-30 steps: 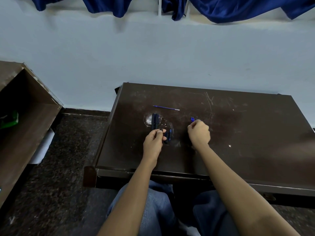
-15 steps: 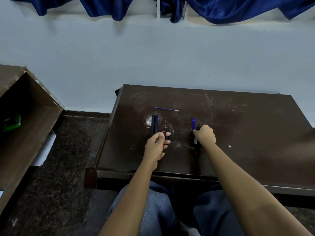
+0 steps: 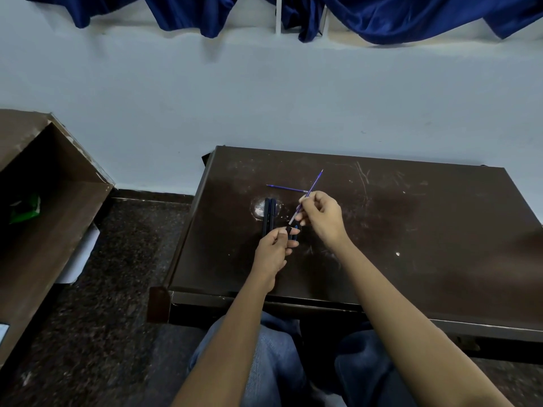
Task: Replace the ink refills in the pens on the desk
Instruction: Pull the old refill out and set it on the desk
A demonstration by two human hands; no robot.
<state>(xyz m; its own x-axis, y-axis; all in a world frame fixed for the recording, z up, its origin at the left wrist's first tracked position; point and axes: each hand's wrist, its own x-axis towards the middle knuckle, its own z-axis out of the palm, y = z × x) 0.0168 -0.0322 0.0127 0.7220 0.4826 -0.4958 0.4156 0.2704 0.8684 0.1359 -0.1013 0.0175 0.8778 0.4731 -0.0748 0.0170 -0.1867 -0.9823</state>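
Right hand (image 3: 321, 218) pinches a refill (image 3: 309, 193), tilted up off the table (image 3: 411, 230). Left hand (image 3: 274, 251) grips a pen (image 3: 292, 234), mostly hidden by fingers.

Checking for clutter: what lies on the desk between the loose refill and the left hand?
In the head view, two dark pens lie side by side between the loose refill and left hand.

Pale blue wall (image 3: 264, 98); dark blue curtain (image 3: 411, 16) above; dark speckled floor (image 3: 102, 304); scratched brown desk (image 3: 426, 230); brown shelf (image 3: 44, 215) at left
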